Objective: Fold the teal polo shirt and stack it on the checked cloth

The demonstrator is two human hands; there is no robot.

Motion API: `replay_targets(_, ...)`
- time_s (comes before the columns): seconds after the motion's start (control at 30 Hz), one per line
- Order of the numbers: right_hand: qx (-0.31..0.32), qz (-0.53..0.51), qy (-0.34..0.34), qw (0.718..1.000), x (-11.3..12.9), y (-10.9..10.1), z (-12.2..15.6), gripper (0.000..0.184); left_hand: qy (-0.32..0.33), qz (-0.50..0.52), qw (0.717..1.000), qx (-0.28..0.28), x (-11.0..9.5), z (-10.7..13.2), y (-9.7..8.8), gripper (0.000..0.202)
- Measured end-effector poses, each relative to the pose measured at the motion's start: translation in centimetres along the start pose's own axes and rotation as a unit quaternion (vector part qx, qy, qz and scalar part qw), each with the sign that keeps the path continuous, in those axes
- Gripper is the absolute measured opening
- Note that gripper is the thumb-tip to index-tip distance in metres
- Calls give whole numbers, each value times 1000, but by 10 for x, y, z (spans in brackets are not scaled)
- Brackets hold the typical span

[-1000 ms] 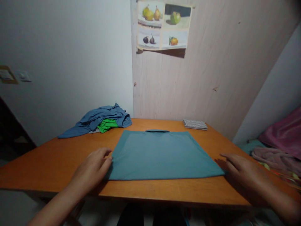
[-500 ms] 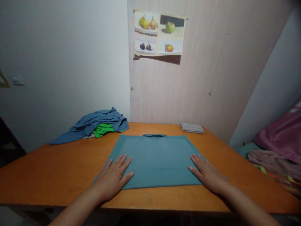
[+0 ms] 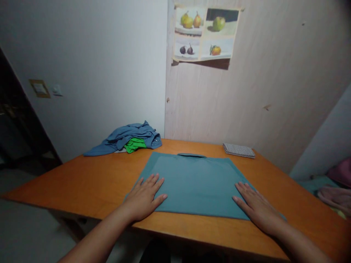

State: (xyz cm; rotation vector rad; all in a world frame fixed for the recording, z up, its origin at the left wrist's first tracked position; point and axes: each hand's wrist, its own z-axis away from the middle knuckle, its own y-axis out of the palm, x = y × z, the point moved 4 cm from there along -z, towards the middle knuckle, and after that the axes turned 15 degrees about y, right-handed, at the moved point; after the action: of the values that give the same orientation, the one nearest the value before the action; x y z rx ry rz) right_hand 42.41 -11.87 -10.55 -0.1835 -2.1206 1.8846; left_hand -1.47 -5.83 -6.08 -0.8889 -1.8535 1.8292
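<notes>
The table [image 3: 82, 182] carries a folded teal garment [image 3: 194, 182], lying flat under and between the hands. Left hand [image 3: 144, 199] and right hand [image 3: 257, 208] lie spread, palms down on its near corners, gripping nothing. It looks soft, light and limp, and is probably best pinched at those corners.

A home room: wooden table [image 3: 82, 182], heaped clothes [image 3: 128, 138], fruit poster [image 3: 204, 33] on the wall.

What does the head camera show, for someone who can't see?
A left hand and right hand lie flat on a folded teal fabric garment on an orange wooden table; crumpled blue and green clothes sit behind.
</notes>
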Motion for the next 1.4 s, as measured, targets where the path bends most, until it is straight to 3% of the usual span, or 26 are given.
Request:
replay_targets(0.27, 2, -7, -3, 1000, 1, 1, -3, 84, 0, 4, 1000, 17, 2, -2, -1, 81)
replay_targets(0.47, 0, -17, 1, 1000, 6, -3, 1, 83, 15, 9, 997, 71, 3, -20, -22, 72)
replay_targets(0.57, -7, -21, 1, 1000, 7, -4, 3, 84, 35, -24, 999, 33, 0, -56, -38, 55)
replay_targets(0.7, -10, -28, 5, 1000, 7, -2, 5, 82, 87, -34, 995, -22, -11, -127, -46, 58)
replay_targets(0.83, -7, -32, 13, 999, 9, -3, 7, 79, 98, -50, 993, -52, -17, -192, -35, 70)
replay_targets(0.93, -1, -26, 17, 1000, 11, -6, 9, 78, 76, -41, 995, -50, -11, -219, -16, 79)
replay_targets(1.13, -7, -38, 20, 999, 10, -5, 11, 75, 73, 1, 997, 37, 4, -220, 21, 88)
replay_targets(1.3, 7, -32, 30, 999, 4, -2, 11, 76, 74, 3, 997, 27, 5, -215, 23, 88)
replay_targets(1.4, 33, -40, 29, 998, 4, -13, 2, 76, 76, 5, 997, 23, 4, -215, 23, 88)
